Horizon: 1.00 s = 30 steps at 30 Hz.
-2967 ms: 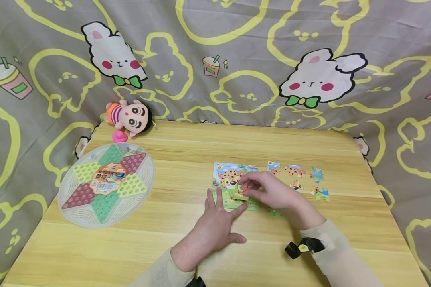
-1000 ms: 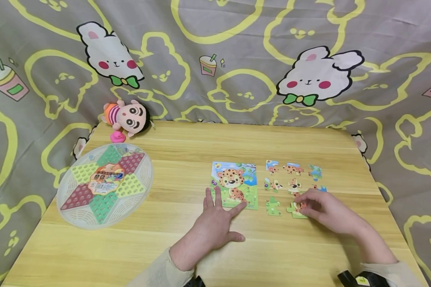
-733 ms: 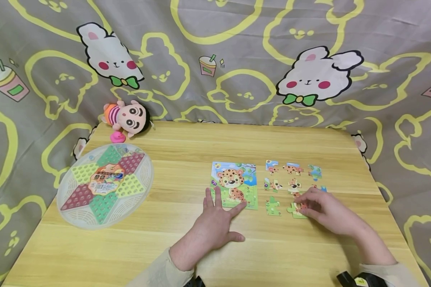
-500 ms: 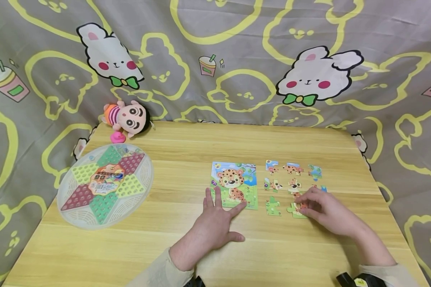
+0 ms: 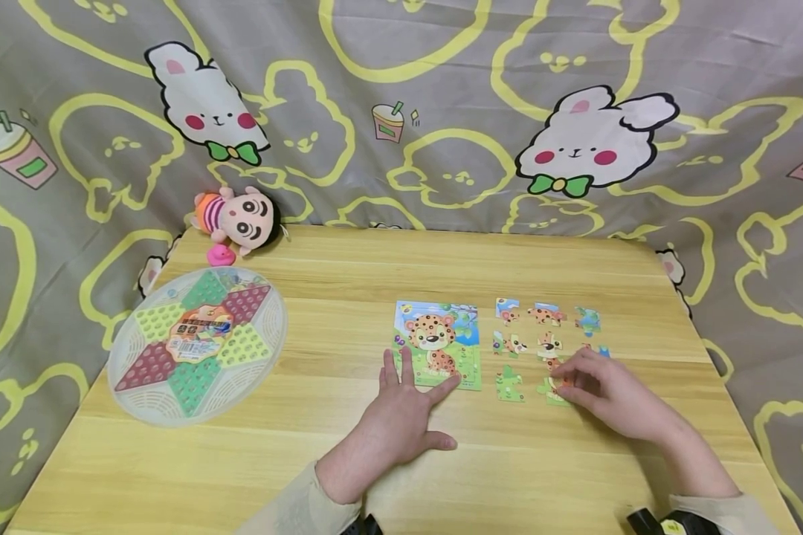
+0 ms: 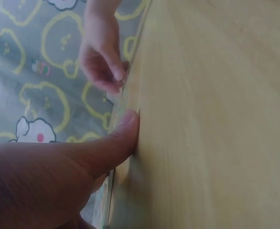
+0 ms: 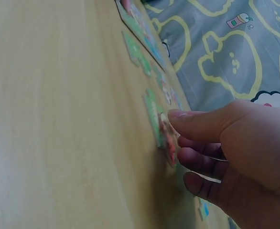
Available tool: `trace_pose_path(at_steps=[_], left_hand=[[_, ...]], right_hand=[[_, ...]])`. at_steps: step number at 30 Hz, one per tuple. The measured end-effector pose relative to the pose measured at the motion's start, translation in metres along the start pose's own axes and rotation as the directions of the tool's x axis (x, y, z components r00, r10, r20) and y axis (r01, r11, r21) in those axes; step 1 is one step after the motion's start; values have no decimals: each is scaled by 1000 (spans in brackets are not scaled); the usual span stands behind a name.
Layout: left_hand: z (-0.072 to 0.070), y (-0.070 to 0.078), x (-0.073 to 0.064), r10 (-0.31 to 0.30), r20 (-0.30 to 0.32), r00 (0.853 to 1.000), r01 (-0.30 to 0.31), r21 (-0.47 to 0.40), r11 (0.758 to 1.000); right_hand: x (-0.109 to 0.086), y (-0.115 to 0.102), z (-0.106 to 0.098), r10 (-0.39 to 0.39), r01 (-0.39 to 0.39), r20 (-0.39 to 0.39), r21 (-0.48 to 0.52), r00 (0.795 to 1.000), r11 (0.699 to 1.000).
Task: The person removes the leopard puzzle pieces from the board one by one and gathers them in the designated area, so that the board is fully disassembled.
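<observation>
The square leopard picture board (image 5: 465,342) lies flat on the table. My left hand (image 5: 404,420) rests at its lower edge with fingers spread and thumb out to the side. To the right, my right hand (image 5: 609,394) pinches an orange-brown puzzle piece (image 7: 168,140) between thumb and fingers. In the right wrist view this piece stands tilted at the edge of a green puzzle piece (image 7: 153,112); fingers hide part of it in the head view. Several loose pieces lie in rows around the right hand, among them a green corner piece (image 5: 508,386) and a leopard-face piece (image 5: 549,344).
A round Chinese checkers board (image 5: 197,345) lies on the left of the table. Behind it are a small pink duck (image 5: 221,255) and a plush doll (image 5: 241,217). A patterned grey curtain (image 5: 455,89) hangs along the table's back and sides.
From over the picture board, my right hand has moved right with a puzzle piece to the lower row of loose pieces. Over the last second it hardly moves. My left hand stays put.
</observation>
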<state>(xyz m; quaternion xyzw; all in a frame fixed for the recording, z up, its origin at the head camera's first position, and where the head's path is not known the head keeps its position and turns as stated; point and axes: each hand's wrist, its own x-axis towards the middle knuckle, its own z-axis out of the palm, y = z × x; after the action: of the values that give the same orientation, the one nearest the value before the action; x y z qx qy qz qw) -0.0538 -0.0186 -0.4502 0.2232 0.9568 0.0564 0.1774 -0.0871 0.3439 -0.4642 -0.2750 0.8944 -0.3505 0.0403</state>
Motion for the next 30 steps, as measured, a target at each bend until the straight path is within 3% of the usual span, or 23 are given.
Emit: trace_pose_path(at_steps=[7, 22, 30], left_hand=[[1, 0, 1, 6, 3, 1000, -6, 2, 1000], [-2, -1, -1, 47, -6, 999, -47, 22, 999], [-3, -2, -2, 63, -9, 998, -63, 12, 998]], right_hand=[[11, -15, -3, 21, -21, 16, -3, 1000, 1000], [90, -56, 31, -33, 33, 164, 3, 986, 999], [113, -64, 48, -24, 40, 260, -53, 965, 998]])
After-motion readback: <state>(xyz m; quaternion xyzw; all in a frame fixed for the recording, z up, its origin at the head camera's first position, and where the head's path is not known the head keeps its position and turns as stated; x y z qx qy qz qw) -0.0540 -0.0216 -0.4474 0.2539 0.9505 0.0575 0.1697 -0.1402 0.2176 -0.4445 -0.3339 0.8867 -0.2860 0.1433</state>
